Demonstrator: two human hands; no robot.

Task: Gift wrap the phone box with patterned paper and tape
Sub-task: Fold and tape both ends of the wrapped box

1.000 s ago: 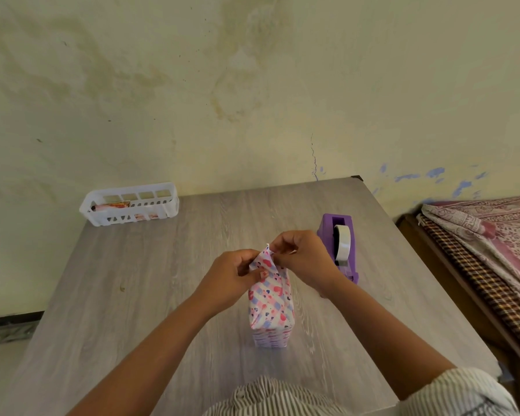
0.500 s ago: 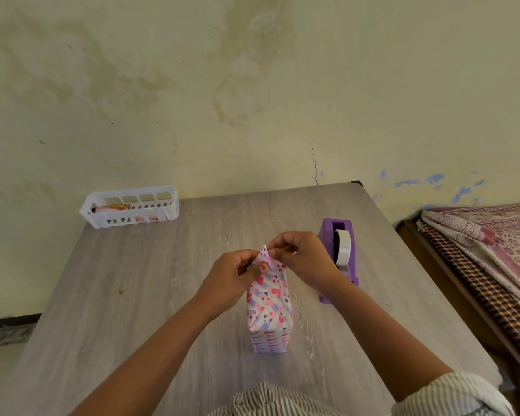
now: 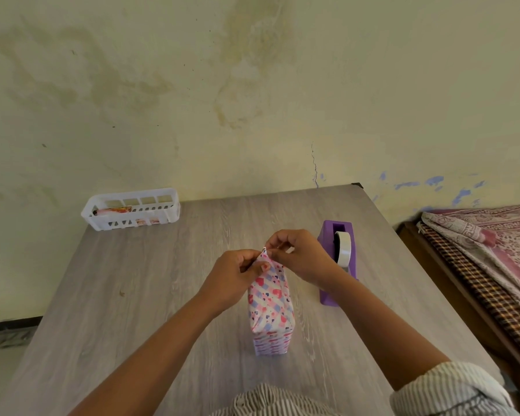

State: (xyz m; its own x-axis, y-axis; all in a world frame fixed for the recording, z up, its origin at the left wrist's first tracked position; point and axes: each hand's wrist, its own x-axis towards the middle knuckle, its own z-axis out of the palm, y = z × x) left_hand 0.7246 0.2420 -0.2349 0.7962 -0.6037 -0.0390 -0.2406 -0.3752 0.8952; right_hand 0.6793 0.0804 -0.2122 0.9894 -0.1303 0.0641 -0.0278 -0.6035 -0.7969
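The phone box (image 3: 270, 307) stands on end on the grey table (image 3: 138, 295), covered in white paper with pink hearts and blue stripes. Its top paper flap narrows to a point. My left hand (image 3: 236, 276) pinches the flap from the left, thumb on the paper. My right hand (image 3: 300, 258) pinches the flap's tip from the right. A purple tape dispenser (image 3: 338, 259) with a white roll sits just right of my right hand.
A white slotted basket (image 3: 131, 209) with some wrapped items sits at the table's far left corner against the stained wall. A bed with patterned cloths (image 3: 493, 250) stands close to the table's right edge.
Both hands keep pinching the top flap in nearly the same pose; the fingertips have shifted slightly at the flap's tip. The box has not moved.
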